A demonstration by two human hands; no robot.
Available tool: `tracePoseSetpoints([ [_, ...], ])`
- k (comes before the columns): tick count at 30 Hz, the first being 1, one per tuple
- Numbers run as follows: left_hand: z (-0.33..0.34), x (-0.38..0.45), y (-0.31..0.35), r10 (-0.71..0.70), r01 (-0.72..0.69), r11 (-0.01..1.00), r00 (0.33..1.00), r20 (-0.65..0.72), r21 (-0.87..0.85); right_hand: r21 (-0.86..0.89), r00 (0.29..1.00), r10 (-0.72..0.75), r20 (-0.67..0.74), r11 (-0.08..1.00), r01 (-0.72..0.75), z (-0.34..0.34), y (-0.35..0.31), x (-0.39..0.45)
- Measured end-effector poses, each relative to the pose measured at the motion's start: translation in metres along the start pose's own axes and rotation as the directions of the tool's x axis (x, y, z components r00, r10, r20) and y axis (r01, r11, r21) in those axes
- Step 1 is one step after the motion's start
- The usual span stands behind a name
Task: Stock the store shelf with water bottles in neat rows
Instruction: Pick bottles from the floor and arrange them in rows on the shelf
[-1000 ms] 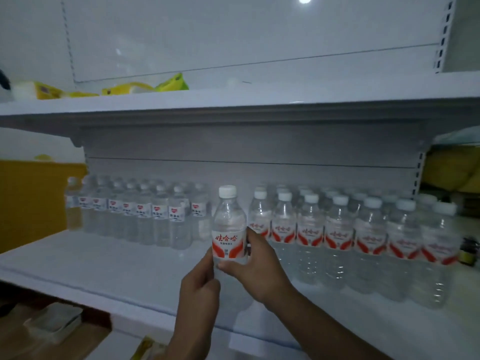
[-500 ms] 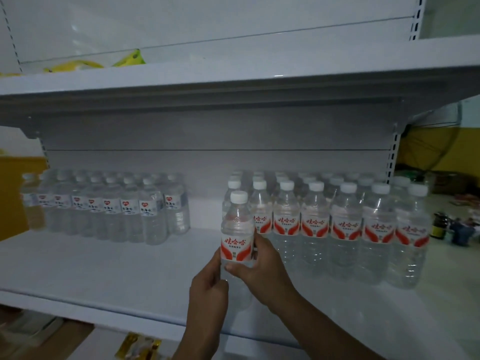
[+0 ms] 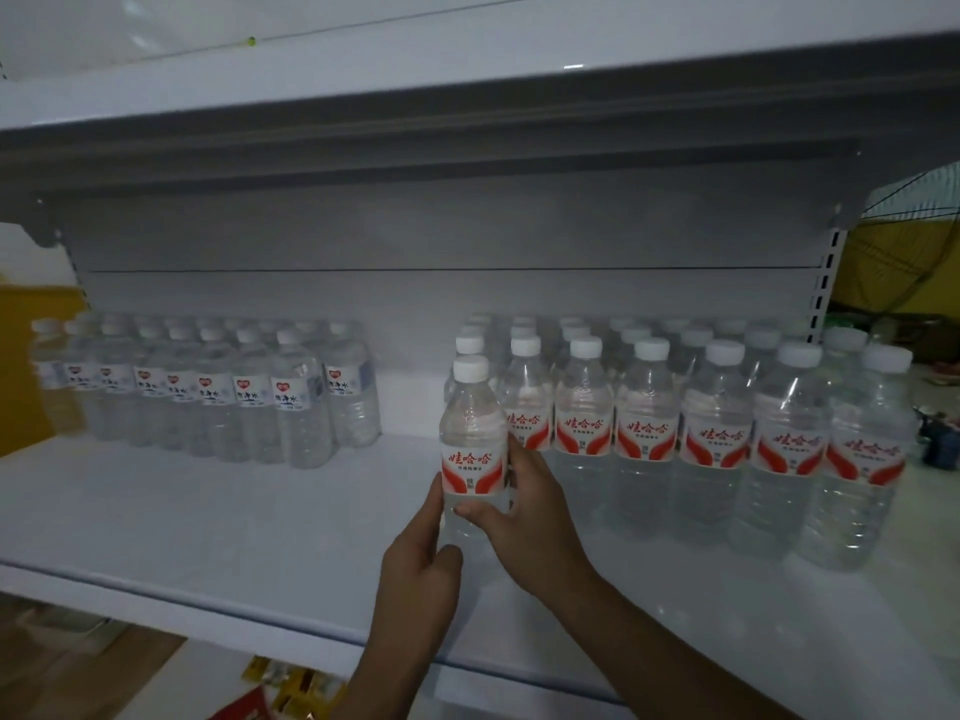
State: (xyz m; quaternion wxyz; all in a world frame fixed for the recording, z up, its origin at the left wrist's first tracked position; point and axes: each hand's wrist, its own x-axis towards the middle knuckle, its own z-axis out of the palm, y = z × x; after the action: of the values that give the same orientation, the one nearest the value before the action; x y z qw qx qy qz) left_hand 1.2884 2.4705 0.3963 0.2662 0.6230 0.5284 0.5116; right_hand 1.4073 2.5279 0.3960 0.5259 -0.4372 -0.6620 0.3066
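Far to the left of the fingers, a block of clear water bottles with white-and-red labels (image 3: 208,392) stands upright in rows toward the rear of the white shelf (image 3: 182,522). Their white caps are in place; the leftmost bottles are blurred. Between that block and the fingers lies a stretch of bare shelf surface.

The left hand (image 3: 421,574) rises from below the shelf's front edge. Its fingers are curled round the lower left side of the held bottle (image 3: 472,449), with the thumb lying against the clear body beneath the label. The bottle is upright, capped in white, with a red-and-white label facing the camera. Whether its base touches the shelf cannot be told, since the hands cover it.

The right hand (image 3: 530,517) grips the same bottle from the right: the thumb crosses the front just under the label, and the fingers wrap behind the label's right edge. Both hands are thus closed round this one bottle.

Just right of the fingers, and touching or nearly touching the held bottle, stands the red-labelled bottle group (image 3: 717,439), several rows deep, upright, labels forward, running to the shelf's right end. The held bottle sits at the front left corner of this group.

Above the fingers, the upper shelf (image 3: 467,90) overhangs the whole bay.
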Motion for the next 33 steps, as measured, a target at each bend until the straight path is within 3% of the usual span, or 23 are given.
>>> tracePoseSetpoints([
  [4,-0.005,-0.011,-0.024,-0.024,-0.007,0.961,0.994,0.111,0.276,-0.022,0.998,-0.019,-0.052,1.000,0.018,0.008,0.008,0.008],
  [8,-0.008,-0.026,-0.033,-0.022,-0.123,0.815,0.970,0.242,0.567,-0.047,0.994,-0.034,-0.105,0.998,0.029,0.018,0.012,0.012],
  [12,-0.006,-0.035,-0.030,0.034,-0.243,0.700,0.951,0.308,0.672,-0.091,0.980,-0.034,-0.195,0.996,0.017,0.029,0.009,0.007],
  [24,-0.003,-0.040,-0.049,0.090,-0.220,0.752,0.968,0.233,0.622,-0.048,0.964,0.079,-0.253,0.994,-0.094,0.027,0.000,0.001],
  [28,-0.032,-0.055,-0.053,0.084,-0.086,0.849,0.996,0.029,0.521,0.025,0.933,-0.039,-0.357,0.998,0.051,0.031,-0.024,-0.032],
  [30,-0.060,-0.072,-0.064,0.053,-0.003,0.897,0.993,-0.101,0.443,0.092,0.946,-0.112,-0.305,0.985,0.146,0.046,-0.039,-0.053],
  [33,-0.105,-0.108,-0.085,-0.039,0.132,0.911,0.971,-0.236,0.390,0.174,0.980,-0.177,-0.086,0.966,0.190,0.100,-0.052,-0.083],
])
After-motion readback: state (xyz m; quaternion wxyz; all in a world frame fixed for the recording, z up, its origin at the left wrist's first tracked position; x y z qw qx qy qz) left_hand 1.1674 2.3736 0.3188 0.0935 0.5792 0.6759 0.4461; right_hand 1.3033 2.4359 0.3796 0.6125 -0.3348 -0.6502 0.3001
